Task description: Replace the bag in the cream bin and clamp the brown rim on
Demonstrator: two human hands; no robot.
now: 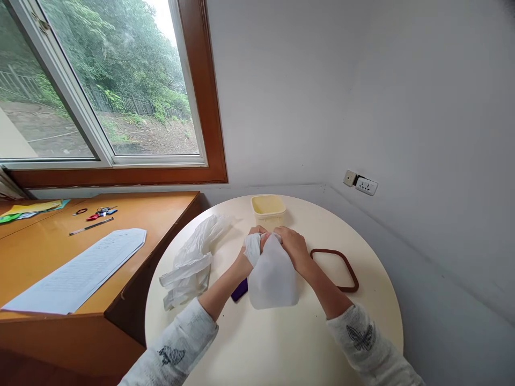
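Both of my hands are together near the middle of the round table (333, 332). My left hand (257, 234) and my right hand (290, 242) have their fingers curled closed on the upper end of a frosted white plastic piece (274, 279). It looks soft and bag-like, narrows toward my hands and hangs down with rounded lower corners. White material (252, 249) lies across the back of my left hand and wrist. My fingertips are mostly hidden. Just beyond my hands stands a pale yellow plastic box (268, 207) with its top uncovered.
A crumpled white plastic bag (192, 262) lies at the left, a brown rounded frame (349, 264) at the right. Under my left forearm a dark purple object (240, 290) partly shows. On the wooden desk (169, 206) are papers (80, 273), a pen (90, 226) and keys (102, 212).
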